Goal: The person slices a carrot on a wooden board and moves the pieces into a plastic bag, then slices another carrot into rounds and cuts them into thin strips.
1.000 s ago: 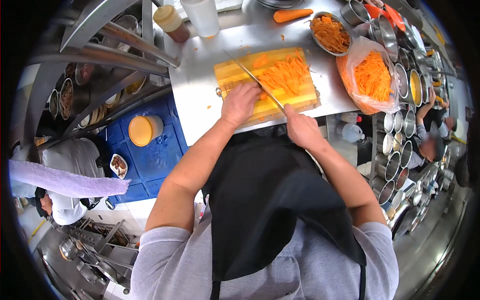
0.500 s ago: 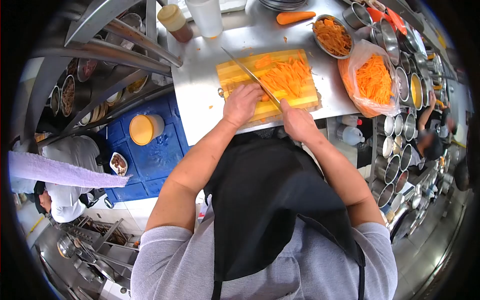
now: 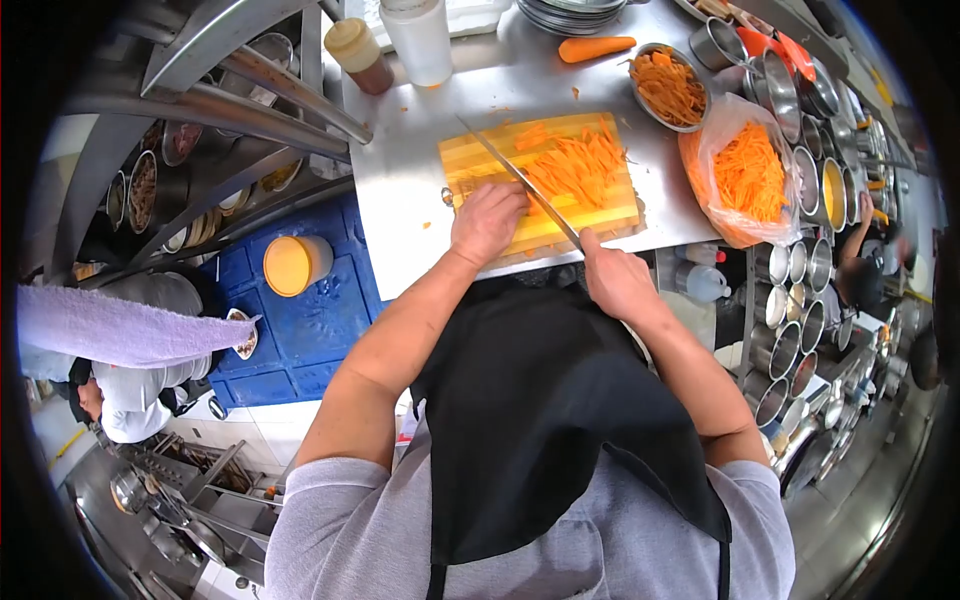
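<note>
A person in a grey shirt and black apron (image 3: 540,420) slices carrot on a yellow cutting board (image 3: 470,160) set on a steel tabletop (image 3: 400,190) in a crowded commercial kitchen. The right hand (image 3: 617,280), its grip closed around the handle, holds a long knife (image 3: 520,180) whose blade runs diagonally across the board, tip toward the far left corner. The left hand (image 3: 487,222) is curled down on the board just beside the blade, fingers folded over what looks like a small carrot piece, though the hand hides most of it. A heap of carrot strips (image 3: 580,165) lies on the far side of the blade, on the right half of the board. Beyond it stand a metal bowl (image 3: 668,85) of shredded carrot, a clear plastic bag (image 3: 745,170) filled with more strips, and one whole carrot (image 3: 597,47) near the back edge; two squeeze bottles (image 3: 420,40) stand at the rear left. Rows of steel containers (image 3: 800,290) line the right side, where another person's arm (image 3: 856,235) shows. The step in hand appears to be cutting the held piece into thin strips; the next stroke would call for the left fingertips to stay tucked clear of the edge while the blade comes down close alongside them.
</note>
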Demonstrator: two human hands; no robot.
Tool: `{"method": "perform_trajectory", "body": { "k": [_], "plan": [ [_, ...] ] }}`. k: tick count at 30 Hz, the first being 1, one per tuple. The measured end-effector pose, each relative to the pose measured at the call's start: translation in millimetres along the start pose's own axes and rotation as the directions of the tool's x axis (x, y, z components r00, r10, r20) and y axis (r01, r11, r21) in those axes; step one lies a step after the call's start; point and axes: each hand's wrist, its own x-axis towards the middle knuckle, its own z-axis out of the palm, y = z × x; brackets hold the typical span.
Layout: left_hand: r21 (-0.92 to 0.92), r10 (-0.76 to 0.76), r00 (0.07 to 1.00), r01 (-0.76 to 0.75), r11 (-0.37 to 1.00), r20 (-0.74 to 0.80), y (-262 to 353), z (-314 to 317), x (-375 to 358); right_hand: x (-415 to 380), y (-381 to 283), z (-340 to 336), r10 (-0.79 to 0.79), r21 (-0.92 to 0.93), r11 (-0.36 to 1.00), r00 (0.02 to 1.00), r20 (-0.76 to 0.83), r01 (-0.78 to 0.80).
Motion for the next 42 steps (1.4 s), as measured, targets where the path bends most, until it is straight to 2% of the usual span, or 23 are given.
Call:
{"method": "perform_trajectory", "body": {
  "k": [5,10,14,16,25,35,37,40,42],
  "plan": [
    [-0.001,-0.013,1.0,0.013,1.0,0.002,2.0,-0.1,1.6,31.4,3.7,23.8,-0.013,0.016,1.0,0.999,-0.036,0.013],
    [0.006,-0.002,1.0,0.002,1.0,-0.002,0.7,-1.2,2.3,13.3,-8.3,-12.4,-0.004,-0.001,1.0,1.0,0.022,0.005],
    [-0.007,0.008,1.0,-0.008,1.0,-0.03,-2.8,0.6,-1.5,15.8,-5.9,9.3,0.068,0.056,0.996,0.993,0.093,-0.073],
    [-0.007,0.008,0.999,-0.008,1.0,-0.036,-3.0,0.1,0.0,34.3,-0.8,29.0,0.0,0.035,0.999,1.0,-0.008,0.0],
    [-0.05,0.007,0.998,-0.01,0.999,-0.056,-1.6,0.7,-2.5,15.8,-4.1,-6.4,-0.001,0.004,1.0,1.0,-0.004,0.001],
    [-0.037,0.01,1.0,-0.011,0.999,-0.025,-3.6,1.2,-2.5,-2.9,-7.3,-0.5,0.017,-0.003,1.0,0.999,0.038,-0.017],
    [-0.04,0.0,1.0,0.0,0.999,-0.02,-4.2,2.3,-4.3,9.3,-2.2,20.3,0.002,0.071,0.997,0.999,-0.035,0.0],
    [-0.04,-0.018,0.999,0.016,0.999,-0.038,-4.6,2.9,-1.9,32.7,-8.3,27.3,-0.009,0.007,1.0,0.999,-0.034,0.009],
    [-0.034,-0.017,0.999,0.015,0.999,-0.042,-2.0,2.1,-2.7,28.4,-7.7,15.9,-0.023,0.028,0.999,0.998,-0.053,0.025]
  ]
}}
